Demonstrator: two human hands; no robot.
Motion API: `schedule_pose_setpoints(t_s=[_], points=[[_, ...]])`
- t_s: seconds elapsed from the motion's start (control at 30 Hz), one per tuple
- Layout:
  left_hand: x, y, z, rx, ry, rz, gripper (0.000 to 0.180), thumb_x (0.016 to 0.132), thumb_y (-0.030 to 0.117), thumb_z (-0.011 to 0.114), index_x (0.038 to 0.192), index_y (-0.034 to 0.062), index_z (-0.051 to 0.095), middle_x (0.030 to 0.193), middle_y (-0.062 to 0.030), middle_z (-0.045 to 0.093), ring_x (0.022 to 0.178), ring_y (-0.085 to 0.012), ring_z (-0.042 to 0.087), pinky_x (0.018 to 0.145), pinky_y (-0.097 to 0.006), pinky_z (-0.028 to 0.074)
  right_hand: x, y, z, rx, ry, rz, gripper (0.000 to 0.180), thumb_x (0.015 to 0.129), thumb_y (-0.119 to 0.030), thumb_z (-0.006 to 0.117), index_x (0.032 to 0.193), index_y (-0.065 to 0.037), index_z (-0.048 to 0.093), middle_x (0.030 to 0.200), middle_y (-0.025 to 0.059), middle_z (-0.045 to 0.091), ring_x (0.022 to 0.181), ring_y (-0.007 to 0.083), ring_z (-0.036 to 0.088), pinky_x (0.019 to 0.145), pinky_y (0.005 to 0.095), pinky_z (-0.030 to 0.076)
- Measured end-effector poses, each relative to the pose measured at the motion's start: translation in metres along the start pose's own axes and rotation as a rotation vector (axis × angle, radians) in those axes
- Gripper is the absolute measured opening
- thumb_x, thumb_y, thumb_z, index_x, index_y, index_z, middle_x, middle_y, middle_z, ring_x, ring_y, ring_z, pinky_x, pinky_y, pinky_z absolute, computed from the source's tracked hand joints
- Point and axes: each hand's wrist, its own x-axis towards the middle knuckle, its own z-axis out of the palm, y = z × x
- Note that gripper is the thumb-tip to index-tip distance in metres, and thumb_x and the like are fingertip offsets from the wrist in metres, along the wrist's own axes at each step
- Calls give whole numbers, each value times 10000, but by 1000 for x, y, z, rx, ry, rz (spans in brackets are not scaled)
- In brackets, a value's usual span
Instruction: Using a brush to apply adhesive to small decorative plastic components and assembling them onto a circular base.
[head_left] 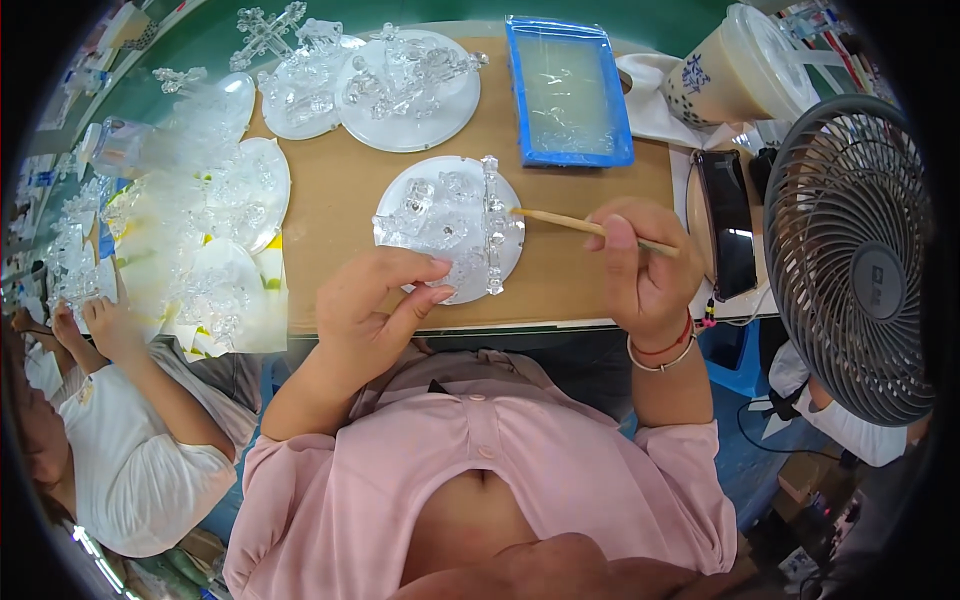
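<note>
A round whitish disc (400, 190) lies on the brown board before me, with several clear, sculpted plastic pieces on it. Across its right side runs a clear beaded bar (492, 235). My right hand (650, 265) grips a thin wooden stick (570, 221), whose tip touches or nearly touches that bar. At the disc's lower left edge is my left hand (375, 305), thumb and forefinger curled toward each other in a pinch beside a clear piece. Whatever lies between those fingertips is too small and see-through to make out.
More discs (450, 120) with clear pieces stand at the back and left. Behind on the right are a blue-rimmed tray (622, 150), a lidded drink cup (735, 75), a dark phone (728, 225) and a fan (860, 260). A co-worker in white (150, 460) sits at left.
</note>
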Motion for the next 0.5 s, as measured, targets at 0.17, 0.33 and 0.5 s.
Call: schedule_pose_setpoints(t_s=[0.17, 0.33, 0.5], points=[[4, 5, 4, 28, -13, 1, 224, 716, -28, 743, 911, 40, 657, 879, -90, 689, 776, -216, 663, 680, -297, 518, -9, -19, -10, 33, -128, -135, 35, 865, 5, 538, 845, -18, 555, 682, 103, 621, 588, 231, 632, 519, 305, 485], [5, 10, 7, 40, -53, 39, 252, 706, -38, 749, 925, 32, 646, 880, -102, 688, 777, -214, 663, 681, -291, 519, -13, -16, -8, 66, -95, -115, 25, 853, -5, 551, 844, -27, 552, 676, 94, 630, 588, 243, 638, 525, 316, 494], [6, 11, 10, 59, -67, 51, 257, 700, -39, 754, 922, 26, 641, 877, -113, 685, 781, -224, 664, 680, -296, 520, -17, -11, -4, 118, -69, -91, 7, 862, -21, 557, 857, -23, 552, 681, 98, 635, 594, 246, 639, 539, 311, 498]])
